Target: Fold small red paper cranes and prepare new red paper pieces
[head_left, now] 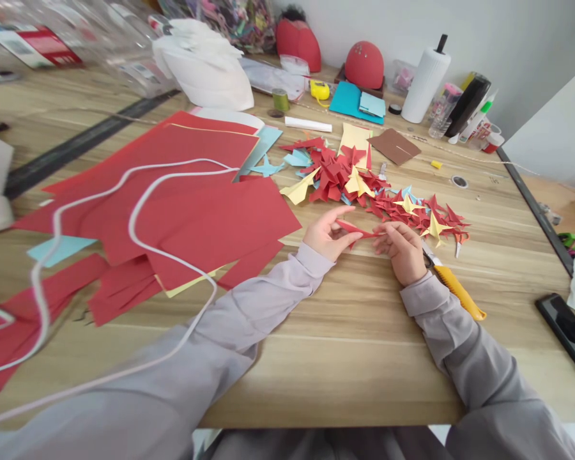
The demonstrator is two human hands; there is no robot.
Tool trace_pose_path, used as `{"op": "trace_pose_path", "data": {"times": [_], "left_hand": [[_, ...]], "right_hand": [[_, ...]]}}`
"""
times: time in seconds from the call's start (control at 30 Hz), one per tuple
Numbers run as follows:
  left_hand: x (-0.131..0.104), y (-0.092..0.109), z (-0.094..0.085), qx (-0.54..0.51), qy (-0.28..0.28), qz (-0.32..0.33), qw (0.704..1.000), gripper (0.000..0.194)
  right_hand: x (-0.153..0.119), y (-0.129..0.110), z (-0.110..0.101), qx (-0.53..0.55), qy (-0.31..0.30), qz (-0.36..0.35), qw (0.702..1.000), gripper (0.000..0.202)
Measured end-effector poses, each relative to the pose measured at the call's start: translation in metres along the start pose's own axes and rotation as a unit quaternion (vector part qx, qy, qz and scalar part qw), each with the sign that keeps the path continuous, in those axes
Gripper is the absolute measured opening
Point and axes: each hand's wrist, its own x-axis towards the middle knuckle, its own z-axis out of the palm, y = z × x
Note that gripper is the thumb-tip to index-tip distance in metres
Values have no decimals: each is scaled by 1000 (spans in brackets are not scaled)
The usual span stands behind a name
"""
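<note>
White cable (132, 223) is seen crossing the gray left sleeve (230, 326), while a folded red paper piece (364, 232), its long axis running left-right, is pinched by left hand (326, 236) and right hand (407, 257), near side of the folded-paper pile (330, 174).

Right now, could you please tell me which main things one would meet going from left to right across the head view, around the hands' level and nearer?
Large red sheets, left hand, folded red paper, right hand, yellow-handled tool, black phone.
</note>
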Motion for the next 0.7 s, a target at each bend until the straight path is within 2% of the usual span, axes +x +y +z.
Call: {"op": "trace_pose_path", "data": {"times": [0.2, 0.47, 0.7], "left_hand": [[1, -6, 0, 6, -21, 19, 1000, 57], [2, -7, -2, 0, -33, 18, 999, 58], [1, 2, -3, -3, -47, -10, 999, 62]], "right_hand": [[0, 4, -4, -78, -60, 18, 995, 21], [-1, 2, -4, -88, -67, 4, 994, 17], [-2, 0, 0, -98, -59, -14, 993, 16]]}}
